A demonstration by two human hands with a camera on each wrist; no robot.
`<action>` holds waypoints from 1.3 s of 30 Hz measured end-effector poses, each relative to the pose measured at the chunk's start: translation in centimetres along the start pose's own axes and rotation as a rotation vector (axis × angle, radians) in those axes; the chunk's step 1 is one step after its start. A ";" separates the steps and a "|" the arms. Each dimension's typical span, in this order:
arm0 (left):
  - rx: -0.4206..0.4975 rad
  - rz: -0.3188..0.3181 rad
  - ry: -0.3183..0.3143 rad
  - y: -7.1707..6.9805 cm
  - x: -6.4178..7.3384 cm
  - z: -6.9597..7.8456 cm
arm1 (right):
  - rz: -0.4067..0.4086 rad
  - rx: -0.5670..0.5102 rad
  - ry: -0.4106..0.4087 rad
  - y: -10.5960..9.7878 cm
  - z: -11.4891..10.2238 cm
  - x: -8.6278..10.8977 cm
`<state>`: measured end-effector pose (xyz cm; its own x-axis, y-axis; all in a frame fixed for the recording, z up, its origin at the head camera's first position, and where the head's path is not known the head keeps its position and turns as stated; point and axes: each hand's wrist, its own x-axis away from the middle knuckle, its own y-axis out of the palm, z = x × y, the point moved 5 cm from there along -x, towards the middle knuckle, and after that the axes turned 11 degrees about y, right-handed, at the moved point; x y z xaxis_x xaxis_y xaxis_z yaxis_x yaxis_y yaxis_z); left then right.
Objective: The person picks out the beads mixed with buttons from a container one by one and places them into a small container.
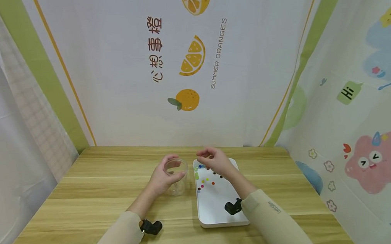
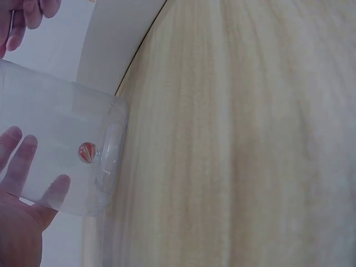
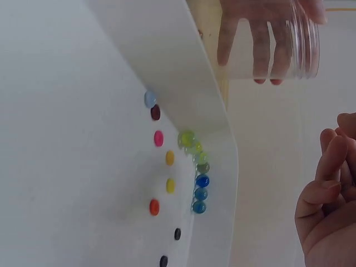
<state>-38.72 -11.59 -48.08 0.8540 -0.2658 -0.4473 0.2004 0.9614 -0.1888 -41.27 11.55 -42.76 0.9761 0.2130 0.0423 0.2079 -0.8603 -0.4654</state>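
Observation:
My left hand [image 1: 162, 178] grips a clear jar [image 1: 177, 187], fingers and thumb around its side, with the round mouth facing up. Inside it, near the bottom, lies a glass marble [image 2: 87, 152] with a red-orange swirl, seen in the left wrist view. My right hand [image 1: 216, 162] hovers over the far end of a white tray [image 1: 217, 207], just right of the jar. Its fingers are bent and the thumb is close to the fingertips; whether something small sits between them is hidden. Along the tray's wall are blue marbles [image 3: 202, 181] and green marbles [image 3: 187, 138].
Several flat coloured pieces, among them a red one [image 3: 154, 207] and a pink one [image 3: 158, 138], lie scattered on the tray floor. The tray has a raised rim and stands on a wooden table [image 1: 101, 200]. A printed curtain [image 1: 127, 104] hangs behind the table.

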 end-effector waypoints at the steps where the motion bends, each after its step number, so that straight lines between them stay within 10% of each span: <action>1: -0.002 0.002 -0.001 0.0 0.0 0.0 | 0.003 -0.001 0.002 -0.1 0.2 0.0; 27: -0.018 -0.001 0.007 0.0 0.1 0.1 | -0.006 0.014 0.110 -3.0 4.7 0.3; 39: 0.000 -0.007 0.005 0.0 0.1 0.0 | -0.027 0.193 0.160 -2.3 5.4 -0.3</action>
<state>-38.60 -11.58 -48.10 0.8499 -0.2732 -0.4505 0.2068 0.9594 -0.1917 -42.40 15.91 -46.47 0.9712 0.1451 0.1889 0.2327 -0.7475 -0.6221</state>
